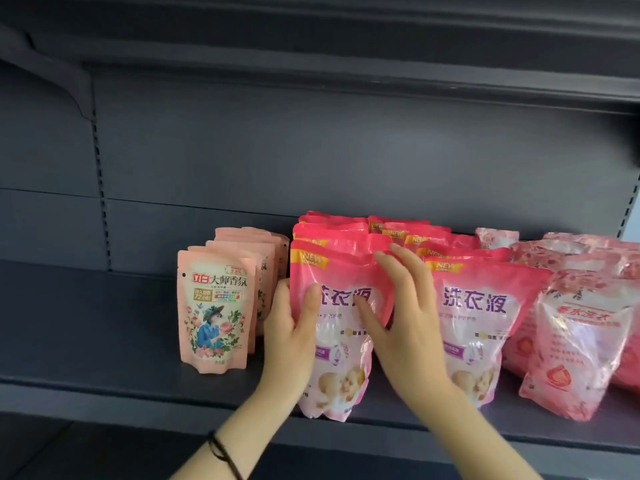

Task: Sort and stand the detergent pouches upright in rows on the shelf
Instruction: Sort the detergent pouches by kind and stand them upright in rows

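Pouches stand upright in rows on a dark grey shelf (86,341). A row of small peach pouches (214,306) is on the left. Two rows of bright pink pouches follow; the front pouch of the left pink row (341,368) is between my hands. My left hand (291,337) grips its left edge, thumb across the front. My right hand (405,323) lies flat against its right side, fingers spread, touching the front pouch of the second pink row (481,327). Pale pink strawberry pouches (581,344) lean at the far right.
The shelf's front lip (138,400) runs along the bottom, with bare shelf left of the peach pouches. A dark back panel (311,150) rises behind the rows, and an upper shelf (381,46) hangs overhead. A slotted upright (100,174) is at the left.
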`<act>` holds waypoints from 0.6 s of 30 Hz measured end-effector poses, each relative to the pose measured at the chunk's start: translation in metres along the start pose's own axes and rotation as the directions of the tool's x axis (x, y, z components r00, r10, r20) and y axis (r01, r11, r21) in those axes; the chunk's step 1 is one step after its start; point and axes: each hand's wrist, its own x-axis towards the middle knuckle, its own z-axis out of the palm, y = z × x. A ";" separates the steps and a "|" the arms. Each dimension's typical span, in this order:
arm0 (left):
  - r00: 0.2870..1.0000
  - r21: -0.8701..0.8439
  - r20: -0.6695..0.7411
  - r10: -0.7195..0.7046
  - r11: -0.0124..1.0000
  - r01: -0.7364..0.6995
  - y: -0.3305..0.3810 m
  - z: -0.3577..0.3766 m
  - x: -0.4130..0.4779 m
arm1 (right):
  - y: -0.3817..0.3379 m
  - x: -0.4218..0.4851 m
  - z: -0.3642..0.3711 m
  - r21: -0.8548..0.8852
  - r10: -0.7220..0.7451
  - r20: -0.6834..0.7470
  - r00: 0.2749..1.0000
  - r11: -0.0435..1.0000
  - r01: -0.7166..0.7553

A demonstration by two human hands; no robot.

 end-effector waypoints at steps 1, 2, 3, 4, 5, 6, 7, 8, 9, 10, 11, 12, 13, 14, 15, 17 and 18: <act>0.999 -0.022 -0.040 0.005 1.000 -0.006 0.000 0.004 -0.004 | -0.004 -0.010 0.007 0.057 0.042 -0.030 0.999 0.998 -0.040; 0.997 -0.039 -0.083 0.009 0.999 -0.013 0.000 0.007 -0.006 | -0.008 -0.021 0.015 0.127 0.108 -0.052 0.993 0.987 -0.101; 0.992 -0.049 -0.124 0.014 0.999 -0.021 -0.001 0.010 -0.006 | -0.012 -0.031 0.023 0.209 0.192 -0.060 0.980 0.962 -0.175; 0.987 -0.055 -0.158 0.021 0.998 -0.030 -0.002 0.011 -0.005 | -0.015 -0.040 0.030 0.297 0.287 -0.053 0.957 0.919 -0.259; 0.983 -0.055 -0.184 0.027 0.998 -0.038 -0.004 0.013 -0.004 | -0.017 -0.046 0.037 0.382 0.380 -0.033 0.925 0.860 -0.339; 0.979 -0.050 -0.202 0.032 0.998 -0.043 -0.006 0.015 -0.003 | -0.019 -0.050 0.042 0.455 0.455 -0.001 0.890 0.793 -0.405; 0.975 -0.037 -0.218 0.035 0.998 -0.044 -0.009 0.017 -0.001 | -0.020 -0.052 0.046 0.506 0.505 0.029 0.863 0.737 -0.449; 0.971 -0.024 -0.236 0.032 0.999 -0.038 -0.012 0.019 0.001 | -0.019 -0.052 0.050 0.531 0.524 0.047 0.850 0.708 -0.466; 0.966 -0.018 -0.258 0.018 1.000 -0.024 -0.016 0.020 0.004 | -0.018 -0.050 0.052 0.529 0.526 0.051 0.849 0.707 -0.469; 0.960 -0.020 -0.281 -0.001 1.000 -0.005 -0.019 0.021 0.007 | -0.017 -0.048 0.055 0.513 0.518 0.053 0.854 0.719 -0.468; 0.954 -0.025 -0.300 -0.019 1.000 0.012 -0.023 0.022 0.009 | -0.016 -0.045 0.058 0.497 0.512 0.060 0.857 0.729 -0.471; 0.948 -0.027 -0.317 -0.029 0.999 0.021 -0.026 0.024 0.012 | -0.014 -0.044 0.060 0.484 0.511 0.070 0.857 0.734 -0.477; 0.944 -0.025 -0.329 -0.031 0.999 0.024 -0.029 0.025 0.014 | -0.011 -0.043 0.062 0.474 0.513 0.080 0.855 0.735 -0.485; 0.942 -0.017 -0.336 -0.026 1.000 0.022 -0.031 0.027 0.015 | -0.007 -0.043 0.064 0.463 0.514 0.085 0.854 0.738 -0.490; 0.942 -0.008 -0.336 -0.019 1.000 0.018 -0.033 0.029 0.017 | -0.004 -0.043 0.066 0.450 0.514 0.086 0.853 0.744 -0.494; 0.944 0.004 -0.328 -0.015 1.000 0.017 -0.037 0.032 0.021 | 0.001 -0.042 0.069 0.433 0.508 0.091 0.856 0.754 -0.494; 0.946 0.005 -0.324 -0.016 1.000 0.019 -0.038 0.033 0.024 | 0.002 -0.040 0.070 0.432 0.505 0.097 0.858 0.755 -0.494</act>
